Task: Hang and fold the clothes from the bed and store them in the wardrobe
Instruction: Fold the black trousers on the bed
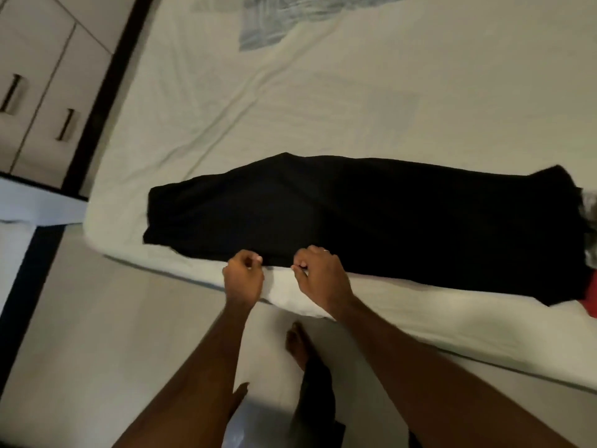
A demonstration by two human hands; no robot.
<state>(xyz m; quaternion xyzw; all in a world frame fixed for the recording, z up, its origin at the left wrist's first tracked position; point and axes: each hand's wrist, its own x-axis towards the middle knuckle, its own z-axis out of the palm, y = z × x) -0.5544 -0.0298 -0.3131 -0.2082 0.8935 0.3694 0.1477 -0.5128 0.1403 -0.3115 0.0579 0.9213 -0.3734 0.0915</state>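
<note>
A bare foot (298, 345) stands on the pale floor (97, 334) just short of the bed (258, 101), with both forearms reaching over it toward the mattress edge.

The left hand (244, 278) has its fingers curled in, thumb and fingertips (257, 258) pinched at the near hem of the black garment (355, 218). The right hand (319, 276) sits just beside it, also curled, its fingertips (298, 266) pinching the same hem (a ring shows on one finger). The two hands are close together but not touching, both at the bed's near edge.

Beyond the fingers the black garment lies flat on the cream sheet as a long band, running from well left of the left hand to far right of the right hand. At its far right end a bit of red cloth (589, 299) pokes out from beneath it, and a grey-white cloth (589, 215) lies against it at the frame edge; what these are I cannot tell.

Farther past the fingers, well apart from the black garment, a pale blue garment (274, 24) lies crumpled on the sheet. Off to the left of the left hand, past the dark bed frame, stand the wardrobe (38, 92) doors with dark handles, closed.
</note>
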